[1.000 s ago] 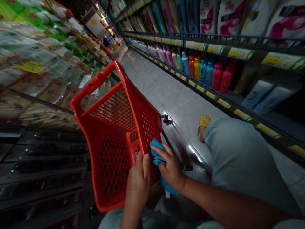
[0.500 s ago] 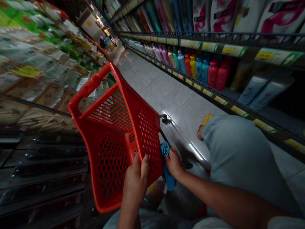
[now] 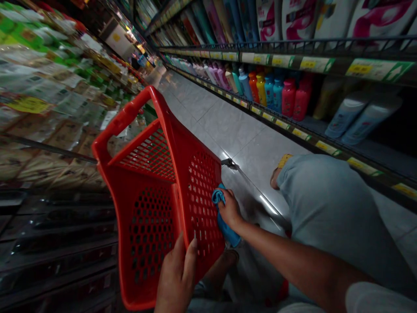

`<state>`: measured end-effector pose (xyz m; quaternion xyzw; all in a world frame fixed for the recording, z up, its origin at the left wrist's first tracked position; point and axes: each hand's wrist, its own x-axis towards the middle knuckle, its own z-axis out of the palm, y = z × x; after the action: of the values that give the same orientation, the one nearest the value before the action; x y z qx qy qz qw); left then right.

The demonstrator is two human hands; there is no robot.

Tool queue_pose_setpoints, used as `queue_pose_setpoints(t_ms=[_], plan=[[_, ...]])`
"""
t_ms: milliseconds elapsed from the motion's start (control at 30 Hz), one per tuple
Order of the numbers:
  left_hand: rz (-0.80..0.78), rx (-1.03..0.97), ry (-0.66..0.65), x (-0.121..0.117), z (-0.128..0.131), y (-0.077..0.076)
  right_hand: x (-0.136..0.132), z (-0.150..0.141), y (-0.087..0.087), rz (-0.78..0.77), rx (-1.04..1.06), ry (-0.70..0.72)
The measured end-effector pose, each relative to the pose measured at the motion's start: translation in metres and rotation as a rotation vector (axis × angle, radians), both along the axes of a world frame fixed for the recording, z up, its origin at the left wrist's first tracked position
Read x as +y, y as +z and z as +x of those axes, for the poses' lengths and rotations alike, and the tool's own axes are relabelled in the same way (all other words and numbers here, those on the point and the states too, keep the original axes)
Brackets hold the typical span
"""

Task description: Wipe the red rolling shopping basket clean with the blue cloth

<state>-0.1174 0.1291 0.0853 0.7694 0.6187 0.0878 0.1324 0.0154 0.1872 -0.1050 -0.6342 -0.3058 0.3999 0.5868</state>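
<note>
A red plastic shopping cart (image 3: 180,143) with perforated walls stands tilted in view in front of me, nothing visible inside its basket. My left hand (image 3: 177,271) grips the cart's near upper rim, thumb on one side and fingers on the other. In my right hand (image 3: 230,211) is a bunched blue cloth (image 3: 230,232), pressed against the outer face of the cart's right side wall. The lower end of the cloth hangs below my fingers. A wheel (image 3: 230,163) of the cart shows past its far corner.
Shelves of shampoo-like bottles (image 3: 288,98) and large white-and-pink packs (image 3: 298,21) run along the right. Packaged goods (image 3: 48,126) line the left side. Grey floor tiles (image 3: 208,106) stretch between them. My bent knee (image 3: 325,204) is at the right.
My right hand has moved the cloth up and slightly left along the cart's side wall. My left hand, still on the rim, sits lower in view, and the cart has shifted slightly.
</note>
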Motion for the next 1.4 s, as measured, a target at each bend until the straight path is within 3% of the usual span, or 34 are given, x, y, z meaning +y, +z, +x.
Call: queue_pose_setpoints(t_ms=[133,200,267,400,533,667,767,900,1033,1133,1233,1300,1400], plan=[[-0.004,0.027,-0.034,-0.005,-0.026,-0.008,0.039,0.014,0.018,0.249,-0.055,-0.024],[0.021,0.027,-0.044,-0.01,-0.04,-0.013,0.06,0.026,0.017,0.168,-0.055,-0.023],[0.043,0.037,-0.053,-0.013,-0.053,-0.014,0.073,0.036,0.003,-0.009,-0.028,-0.031],[0.043,0.093,-0.043,-0.005,-0.06,0.005,0.076,0.041,-0.037,-0.242,0.046,-0.061],[-0.232,0.094,-0.118,0.041,-0.021,0.038,0.093,0.045,-0.044,-0.225,0.069,-0.09],[-0.051,0.202,-0.033,0.096,0.049,0.049,0.114,0.051,-0.037,-0.129,0.064,-0.09],[0.035,0.482,0.053,0.12,0.088,0.046,0.107,0.039,-0.042,-0.202,0.11,-0.074],[0.046,0.603,0.125,0.134,0.095,0.038,0.101,0.023,-0.053,-0.267,0.187,-0.046],[0.039,0.561,0.109,0.14,0.078,0.031,0.125,0.035,-0.051,-0.188,0.234,-0.057],[0.043,0.527,0.101,0.139,0.071,0.028,0.128,0.035,-0.043,-0.145,0.244,-0.08],[0.052,0.489,0.098,0.137,0.07,0.026,0.107,0.017,-0.021,-0.095,0.223,-0.107],[0.061,0.464,0.095,0.136,0.07,0.026,0.095,0.008,0.004,0.025,0.15,-0.118],[0.061,0.434,0.088,0.134,0.069,0.026,0.096,0.015,0.061,0.308,-0.036,-0.12]])
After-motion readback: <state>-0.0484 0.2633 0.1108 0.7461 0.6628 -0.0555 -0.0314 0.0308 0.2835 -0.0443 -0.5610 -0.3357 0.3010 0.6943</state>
